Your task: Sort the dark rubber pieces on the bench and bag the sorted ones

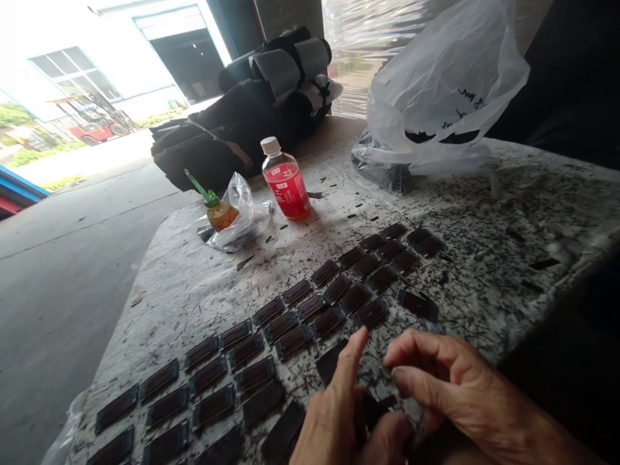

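Observation:
At the lower middle, my left hand [325, 416] has its index finger stretched forward and its thumb bent in. A small black flat piece [372, 408] shows between that thumb and the fingers, partly hidden. To its right, my right hand [462, 387] is curled, thumb tip and index fingertip close together; anything between them is too small to make out. Rows of small dark rectangular pieces with shiny clear edges [356, 298] lie ahead and to the left. Plain black pieces [283, 431] lie beside my left hand. One dark rectangle [416, 305] rests apart, beyond my right hand.
The pale tabletop [159, 290] is littered with black scraps. A red-labelled drink bottle [290, 187] stands beside a green-tipped amber bottle [221, 214] in clear plastic. Farther back are black rolls [242, 123] and a white plastic bag [436, 84]. A red forklift [97, 123] is outside.

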The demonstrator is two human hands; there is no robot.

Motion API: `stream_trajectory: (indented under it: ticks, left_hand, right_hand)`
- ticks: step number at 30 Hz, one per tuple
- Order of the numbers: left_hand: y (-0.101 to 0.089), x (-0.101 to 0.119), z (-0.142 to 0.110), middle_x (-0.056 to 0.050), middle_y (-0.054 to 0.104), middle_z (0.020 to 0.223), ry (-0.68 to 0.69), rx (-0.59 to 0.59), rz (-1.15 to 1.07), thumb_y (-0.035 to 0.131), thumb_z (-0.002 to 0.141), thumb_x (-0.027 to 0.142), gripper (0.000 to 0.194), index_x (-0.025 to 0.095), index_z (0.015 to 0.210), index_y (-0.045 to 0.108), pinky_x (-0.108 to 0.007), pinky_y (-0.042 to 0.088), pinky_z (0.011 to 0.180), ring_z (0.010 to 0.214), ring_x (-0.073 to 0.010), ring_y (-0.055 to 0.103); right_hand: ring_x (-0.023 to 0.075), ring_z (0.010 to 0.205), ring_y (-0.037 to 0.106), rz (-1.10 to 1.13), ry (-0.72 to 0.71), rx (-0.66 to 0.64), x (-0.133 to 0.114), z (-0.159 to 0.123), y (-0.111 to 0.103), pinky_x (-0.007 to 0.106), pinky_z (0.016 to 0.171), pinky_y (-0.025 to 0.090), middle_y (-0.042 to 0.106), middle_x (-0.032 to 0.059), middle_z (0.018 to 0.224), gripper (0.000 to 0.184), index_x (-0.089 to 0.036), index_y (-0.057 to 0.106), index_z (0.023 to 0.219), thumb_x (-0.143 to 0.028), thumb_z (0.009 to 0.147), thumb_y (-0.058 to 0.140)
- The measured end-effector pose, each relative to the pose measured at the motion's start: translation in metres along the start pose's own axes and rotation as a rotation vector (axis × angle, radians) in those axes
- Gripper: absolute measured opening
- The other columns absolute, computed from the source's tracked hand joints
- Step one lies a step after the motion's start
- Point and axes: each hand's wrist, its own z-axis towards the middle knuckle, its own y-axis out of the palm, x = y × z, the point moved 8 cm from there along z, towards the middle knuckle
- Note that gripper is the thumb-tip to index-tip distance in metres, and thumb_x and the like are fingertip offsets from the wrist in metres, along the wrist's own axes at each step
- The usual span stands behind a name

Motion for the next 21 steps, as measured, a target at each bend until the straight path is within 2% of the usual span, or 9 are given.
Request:
stream_trajectory:
  ticks: [2,4,6,8,11,13,17,19,21]
  left_hand:
    - [0.004,-0.003,0.0,0.005,0.055,0.061,-0.078,-0.032,-0.158,0.06,0.081,0.038,0.076,0.023,0.145,0.021,-0.019,0.034,0.046,0.049,-0.0081,0.046]
    - [0.005,-0.003,-0.001,0.003,0.058,0.064,-0.109,-0.035,-0.249,0.063,0.079,0.041,0.08,0.022,0.145,0.021,-0.021,0.04,0.052,0.054,-0.0112,0.054]
    - [0.001,0.0,-0.004,0.002,0.057,0.064,-0.123,0.026,-0.284,0.062,0.08,0.044,0.075,0.022,0.143,0.027,-0.022,0.042,0.055,0.058,-0.0127,0.056]
    - [-0.006,0.002,-0.009,0.003,0.053,0.062,-0.141,0.122,-0.294,0.057,0.084,0.047,0.066,0.022,0.141,0.034,-0.019,0.035,0.047,0.051,-0.0088,0.049]
    - [-0.015,0.004,-0.014,0.006,0.044,0.06,-0.168,0.237,-0.268,0.051,0.087,0.05,0.059,0.025,0.138,0.037,-0.018,0.017,0.039,0.044,-0.0047,0.028]
    - [-0.017,0.005,-0.015,0.007,0.039,0.059,-0.153,0.267,-0.239,0.05,0.088,0.049,0.056,0.025,0.138,0.038,-0.019,0.014,0.039,0.044,-0.0048,0.023]
    - [-0.018,0.006,-0.013,0.006,0.041,0.059,-0.058,0.299,-0.171,0.047,0.089,0.05,0.056,0.021,0.137,0.041,-0.017,0.018,0.037,0.047,-0.0063,0.028]
    - [-0.017,0.005,-0.013,0.003,0.049,0.062,-0.022,0.3,-0.065,0.043,0.091,0.049,0.055,0.02,0.138,0.039,-0.016,0.025,0.037,0.047,-0.0072,0.035]
    - [-0.018,0.003,-0.015,0.001,0.058,0.068,0.012,0.307,0.068,0.037,0.094,0.045,0.051,0.022,0.14,0.036,-0.016,0.03,0.037,0.044,-0.0074,0.038]
  right_hand:
    - [0.0052,0.044,0.038,-0.007,0.016,-0.03,0.001,-0.001,-0.002,0.015,0.042,0.033,0.047,-0.0082,0.056,0.024,-0.02,0.06,0.086,-0.043,0.08,0.063]
    - [0.005,0.045,0.04,-0.038,0.037,-0.118,0.002,-0.005,0.003,0.015,0.043,0.034,0.048,-0.0078,0.056,0.029,-0.02,0.06,0.088,-0.048,0.082,0.062]
    - [0.0057,0.05,0.045,-0.073,0.036,-0.198,0.001,-0.009,0.009,0.016,0.048,0.036,0.053,-0.0054,0.063,0.032,-0.019,0.063,0.087,-0.051,0.083,0.06]
    - [0.0073,0.055,0.049,-0.077,0.04,-0.227,0.001,-0.012,0.012,0.017,0.052,0.039,0.057,-0.0036,0.068,0.034,-0.019,0.064,0.088,-0.052,0.081,0.061]
    - [0.0102,0.055,0.053,-0.071,0.061,-0.167,0.003,-0.012,0.012,0.02,0.052,0.042,0.057,-0.0027,0.067,0.033,-0.019,0.063,0.09,-0.049,0.076,0.065]
    - [0.0116,0.054,0.053,-0.14,0.044,-0.101,0.003,-0.011,0.013,0.022,0.051,0.042,0.058,-0.002,0.066,0.028,-0.019,0.062,0.089,-0.044,0.076,0.064]
    - [0.0119,0.056,0.05,-0.342,-0.09,0.066,-0.007,-0.01,0.016,0.023,0.055,0.042,0.057,-0.0023,0.063,0.016,-0.02,0.064,0.08,-0.035,0.076,0.062]
    - [0.0119,0.056,0.05,-0.366,-0.16,0.134,-0.015,-0.01,0.014,0.023,0.056,0.042,0.055,-0.0026,0.061,0.019,-0.02,0.062,0.071,-0.037,0.078,0.06]
    - [0.0118,0.056,0.05,-0.327,-0.167,0.129,-0.019,-0.008,0.01,0.022,0.054,0.042,0.055,-0.0027,0.061,0.021,-0.02,0.059,0.068,-0.037,0.079,0.059]
